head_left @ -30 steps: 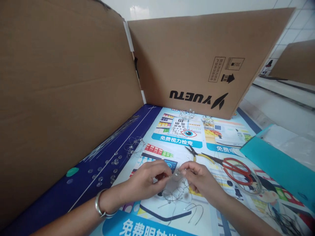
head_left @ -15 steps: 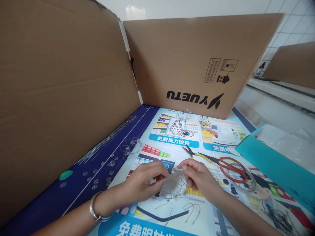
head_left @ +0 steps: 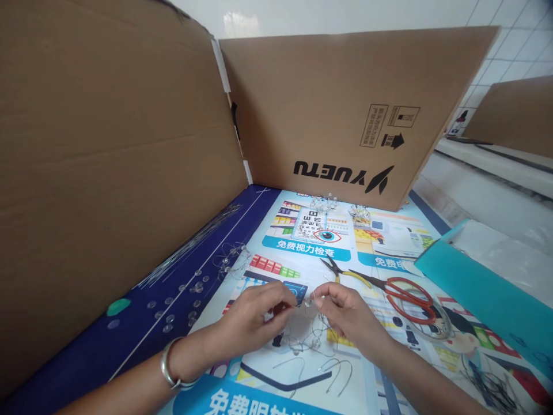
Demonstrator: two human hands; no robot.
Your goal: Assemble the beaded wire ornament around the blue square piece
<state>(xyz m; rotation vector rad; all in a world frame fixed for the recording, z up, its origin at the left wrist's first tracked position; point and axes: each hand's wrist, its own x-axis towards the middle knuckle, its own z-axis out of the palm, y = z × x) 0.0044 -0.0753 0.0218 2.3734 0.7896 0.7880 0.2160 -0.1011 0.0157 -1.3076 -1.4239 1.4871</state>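
Note:
Between my two hands lies a loose tangle of thin beaded wire (head_left: 314, 343) with clear round beads along it. My left hand (head_left: 254, 314), a silver bangle on its wrist, pinches the wire's left side between thumb and forefinger. Opposite it, my right hand (head_left: 352, 316) has thumb and fingertips closed on the wire beside a clear bead (head_left: 308, 302). The fingertips almost meet over the upper part of the tangle. Several curved pieces of wire (head_left: 339, 372) lie just below on the printed sheet.
Pliers (head_left: 345, 272) and red-handled scissors (head_left: 408, 295) lie beyond my right hand, by a wire coil (head_left: 447, 328). Loose beads (head_left: 196, 287) and straight wires (head_left: 185, 248) are at left. Cardboard panels (head_left: 345, 104) stand behind; a teal box (head_left: 488, 294) is at right.
My right thumb and fingertips have closed together on the wire by the bead, slightly nearer my left hand. The left hand has hardly moved.

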